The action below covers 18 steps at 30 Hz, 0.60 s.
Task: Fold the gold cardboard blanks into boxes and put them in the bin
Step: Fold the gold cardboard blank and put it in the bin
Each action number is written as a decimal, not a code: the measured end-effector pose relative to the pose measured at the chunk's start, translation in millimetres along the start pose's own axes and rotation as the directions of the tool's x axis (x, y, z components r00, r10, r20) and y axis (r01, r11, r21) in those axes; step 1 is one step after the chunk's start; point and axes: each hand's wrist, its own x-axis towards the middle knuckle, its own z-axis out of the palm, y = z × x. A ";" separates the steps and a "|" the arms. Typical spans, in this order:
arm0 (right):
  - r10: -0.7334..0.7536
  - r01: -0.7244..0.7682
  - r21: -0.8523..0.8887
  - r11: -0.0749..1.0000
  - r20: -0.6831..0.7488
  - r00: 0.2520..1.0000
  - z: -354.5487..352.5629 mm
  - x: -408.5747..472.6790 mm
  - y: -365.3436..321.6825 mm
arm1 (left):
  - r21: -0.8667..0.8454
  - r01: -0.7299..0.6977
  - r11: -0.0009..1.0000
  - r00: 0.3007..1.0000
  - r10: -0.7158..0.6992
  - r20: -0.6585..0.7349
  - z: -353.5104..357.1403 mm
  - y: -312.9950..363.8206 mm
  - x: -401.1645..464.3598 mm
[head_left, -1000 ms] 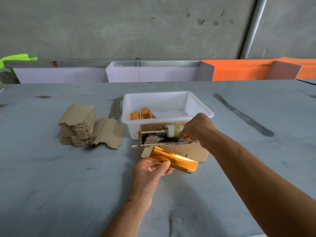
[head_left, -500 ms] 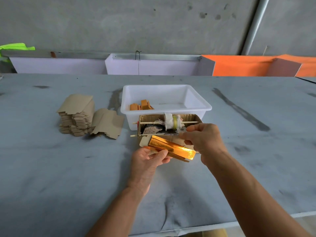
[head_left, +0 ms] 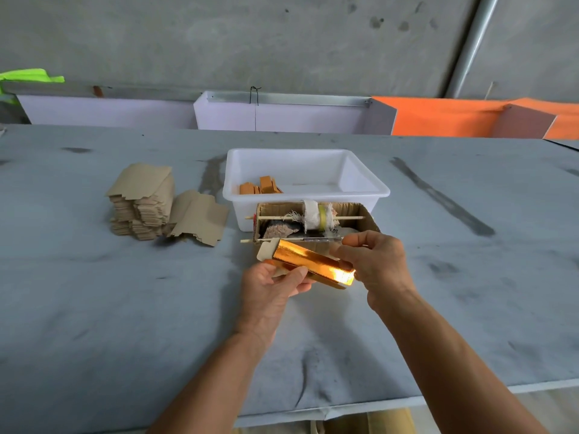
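Note:
A shiny gold cardboard blank (head_left: 308,261), partly folded into a long box shape, is held above the table in front of me. My left hand (head_left: 275,285) grips its near left end, thumb on top. My right hand (head_left: 372,261) holds its right end, fingers curled around it. One brown end flap sticks up at the left end. Behind stands a white plastic bin (head_left: 366,186) with a few folded gold boxes (head_left: 260,187) in its left corner. A stack of flat blanks (head_left: 142,203), brown side up, lies at the left.
An open brown cardboard box (head_left: 365,214) with a cloth-wrapped roller on a wooden stick (head_left: 316,216) sits between the bin and my hands. The grey table (head_left: 94,308) runs wide on both sides. White and orange panels line the back wall.
My right hand has come back from the roller box to the gold blank's right end and taken hold of it. The left hand kept its grip throughout.

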 end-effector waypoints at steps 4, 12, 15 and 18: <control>-0.064 0.065 -0.014 0.998 0.025 0.998 0.0 -1.1 3.0 | 0.000 0.009 1.000 0.997 -0.009 -0.073 -2.7 0.2 1.6; -0.171 0.172 -0.034 0.985 0.030 0.985 0.8 4.5 17.7 | -0.020 0.021 1.000 0.987 -0.024 -0.157 -2.4 3.8 1.9; -0.170 0.172 -0.068 0.983 0.027 0.985 -1.3 6.9 22.1 | -0.034 0.016 0.999 0.985 -0.022 -0.171 -0.3 6.7 2.0; -0.170 0.170 -0.010 0.985 0.027 0.985 -5.8 3.4 24.6 | -0.060 0.004 0.998 0.980 -0.016 -0.199 1.0 10.1 1.6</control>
